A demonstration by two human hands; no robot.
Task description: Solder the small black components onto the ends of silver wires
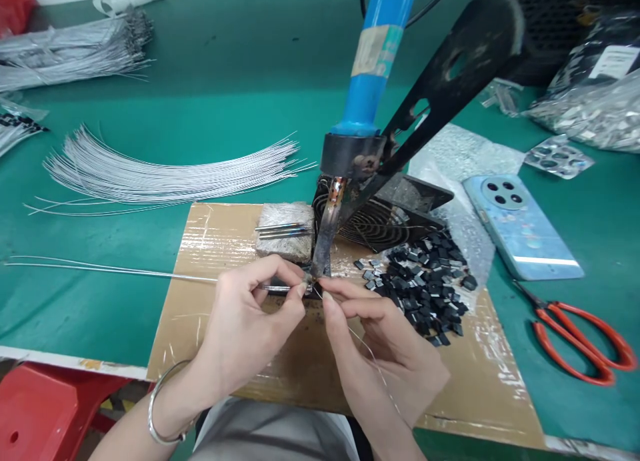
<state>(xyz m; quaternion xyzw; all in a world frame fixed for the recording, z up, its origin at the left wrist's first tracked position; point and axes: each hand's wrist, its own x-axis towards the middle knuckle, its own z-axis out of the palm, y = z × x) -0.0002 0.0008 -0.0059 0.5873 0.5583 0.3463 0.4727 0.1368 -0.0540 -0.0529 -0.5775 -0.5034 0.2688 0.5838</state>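
My left hand (pixel 255 321) pinches a pair of thin white wires (pixel 125 272) close to their right ends. The wires trail off to the left over the green table. My right hand (pixel 383 347) pinches a strand of solder wire (pixel 373 357), whose tail hangs down across the palm. Both sets of fingertips meet just below the tip of a soldering iron (pixel 325 241), which is clamped in a black bracket and points downward. What lies right at the tip is small and partly hidden by my fingers.
Cardboard (pixel 200 247) lies under my hands. A pile of small black parts (pixel 425 281) sits right, near a blue phone (pixel 523 227) and red-handled scissors (pixel 580 337). A white wire bundle (pixel 170 177) lies back left. A block (pixel 285 244) bears thin metal rods. A fan (pixel 385 224) stands behind the iron.
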